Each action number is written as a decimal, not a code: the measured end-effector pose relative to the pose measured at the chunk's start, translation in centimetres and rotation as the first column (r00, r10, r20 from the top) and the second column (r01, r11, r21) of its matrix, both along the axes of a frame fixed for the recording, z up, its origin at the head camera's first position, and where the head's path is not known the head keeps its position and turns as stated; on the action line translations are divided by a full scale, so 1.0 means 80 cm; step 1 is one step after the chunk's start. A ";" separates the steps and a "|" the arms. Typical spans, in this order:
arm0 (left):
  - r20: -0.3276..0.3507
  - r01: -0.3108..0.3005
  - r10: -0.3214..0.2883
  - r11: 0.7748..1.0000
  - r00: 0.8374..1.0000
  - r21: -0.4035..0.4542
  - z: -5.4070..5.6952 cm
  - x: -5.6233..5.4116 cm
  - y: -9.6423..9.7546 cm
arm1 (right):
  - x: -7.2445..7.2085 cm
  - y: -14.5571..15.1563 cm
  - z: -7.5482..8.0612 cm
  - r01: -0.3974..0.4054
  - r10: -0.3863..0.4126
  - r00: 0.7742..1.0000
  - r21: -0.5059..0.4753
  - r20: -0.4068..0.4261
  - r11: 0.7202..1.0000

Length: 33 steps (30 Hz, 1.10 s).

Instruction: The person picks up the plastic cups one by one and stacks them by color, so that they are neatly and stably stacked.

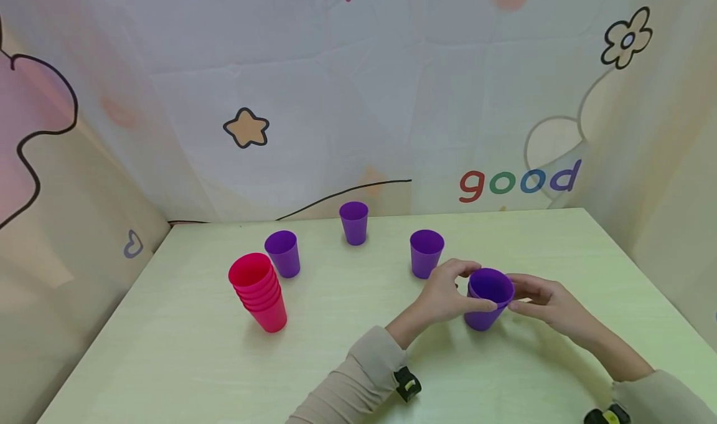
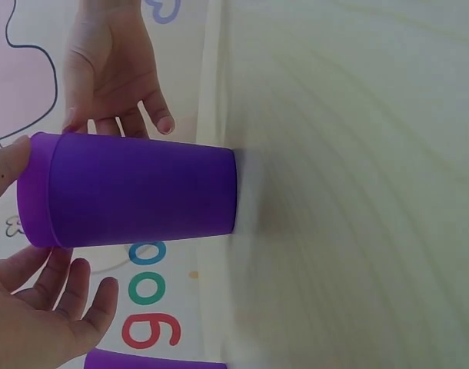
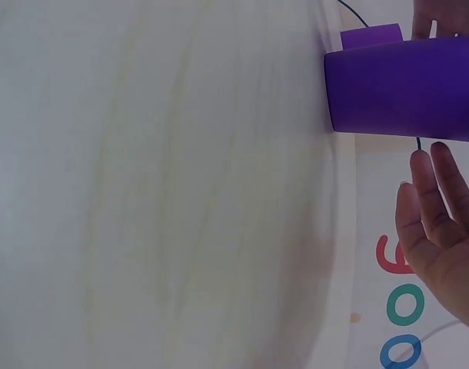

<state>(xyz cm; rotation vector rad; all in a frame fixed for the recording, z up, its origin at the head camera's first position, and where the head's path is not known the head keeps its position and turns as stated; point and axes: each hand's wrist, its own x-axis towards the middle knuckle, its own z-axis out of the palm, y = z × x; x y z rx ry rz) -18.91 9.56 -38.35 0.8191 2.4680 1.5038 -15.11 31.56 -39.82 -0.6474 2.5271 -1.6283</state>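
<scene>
Two nested purple cups (image 1: 485,309) stand upright on the table, the inner one's rim just above the outer one's. My left hand (image 1: 448,290) holds the rim, thumb across the near side and fingers at the far side. At the right side of the rim is my right hand (image 1: 551,306), its fingers loosely extended and the thumb and index tips at the cup's edge. The left wrist view shows the nested cups (image 2: 142,188) between my left hand (image 2: 46,307) and right hand (image 2: 115,69). In the right wrist view, most right-hand fingers (image 3: 430,200) stay apart from the cup wall.
Three single purple cups stand upright farther back: the left one (image 1: 283,256), the rear one (image 1: 355,228) and the right one (image 1: 426,259). A stack of several red cups (image 1: 267,312) stands at the left of the pale table (image 1: 185,349). A printed cloth (image 1: 358,100) hangs behind.
</scene>
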 end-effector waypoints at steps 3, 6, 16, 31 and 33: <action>-0.006 -0.004 0.004 1.000 1.000 -0.006 -0.001 0.001 0.000 | 0.000 0.000 0.002 0.003 -0.003 1.000 -0.003 -0.005 1.000; -0.003 -0.011 0.011 1.000 1.000 -0.006 -0.001 0.002 -0.001 | 0.001 0.001 0.007 0.017 -0.018 1.000 -0.011 -0.012 1.000; -0.039 0.020 -0.017 0.997 0.999 0.075 0.004 0.006 -0.021 | 0.001 -0.002 0.013 0.056 -0.057 0.997 -0.031 -0.047 0.998; -0.080 0.017 -0.007 0.992 0.997 0.126 0.007 0.005 -0.056 | 0.001 -0.009 0.011 0.021 -0.022 1.000 -0.072 -0.015 0.997; -0.087 0.016 -0.005 0.992 0.996 0.126 0.007 0.004 -0.061 | 0.001 -0.009 0.010 0.021 -0.022 1.000 -0.072 -0.022 0.997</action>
